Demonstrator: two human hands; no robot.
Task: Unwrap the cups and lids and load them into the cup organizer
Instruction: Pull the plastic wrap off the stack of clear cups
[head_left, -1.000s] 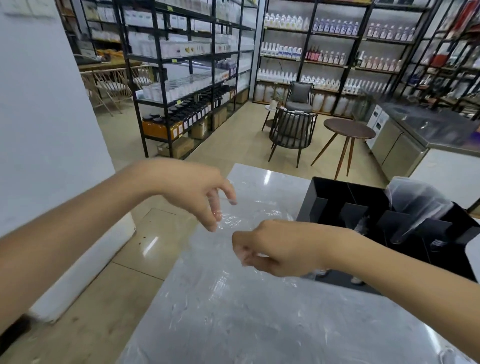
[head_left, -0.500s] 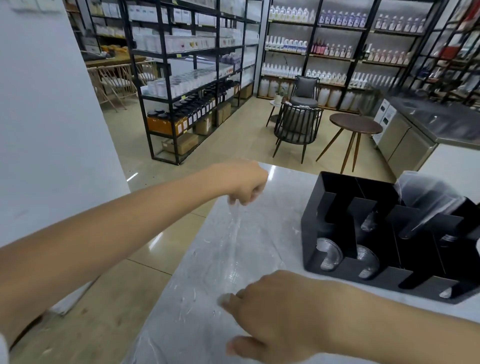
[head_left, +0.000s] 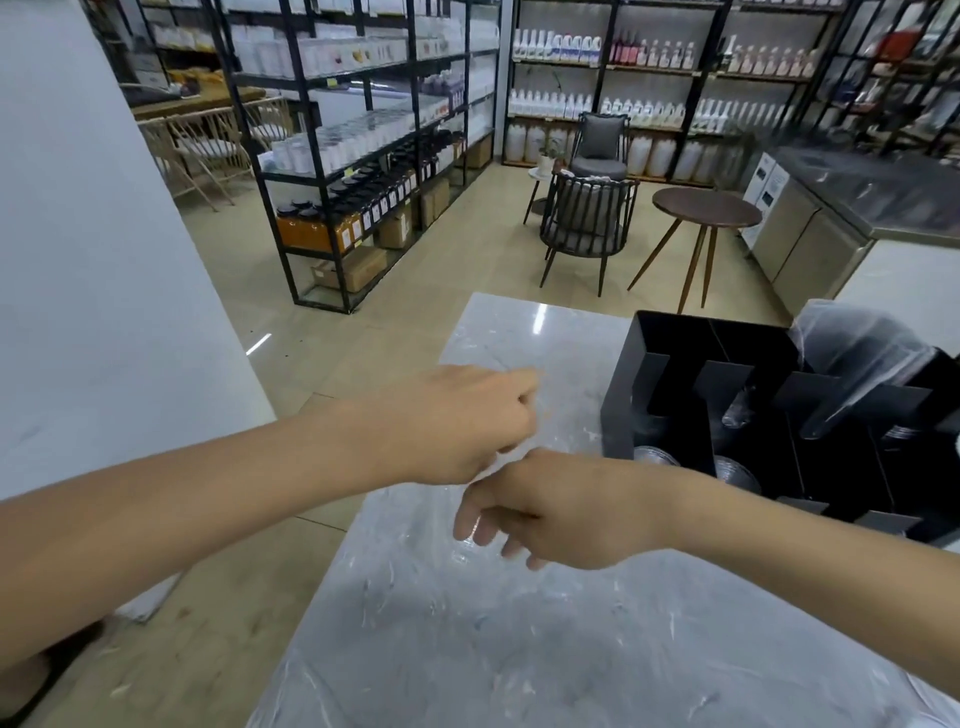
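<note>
Left hand was curled shut, right hand hung loose over near-invisible wrap; whether either gripped film, I couldn't tell; flimsy, clingy stuff, probably best pinched at an edge.

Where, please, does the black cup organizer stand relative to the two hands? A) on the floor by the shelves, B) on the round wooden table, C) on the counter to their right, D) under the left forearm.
C: the cup organizer stands on the marble counter, right of the left hand and right hand.
</note>
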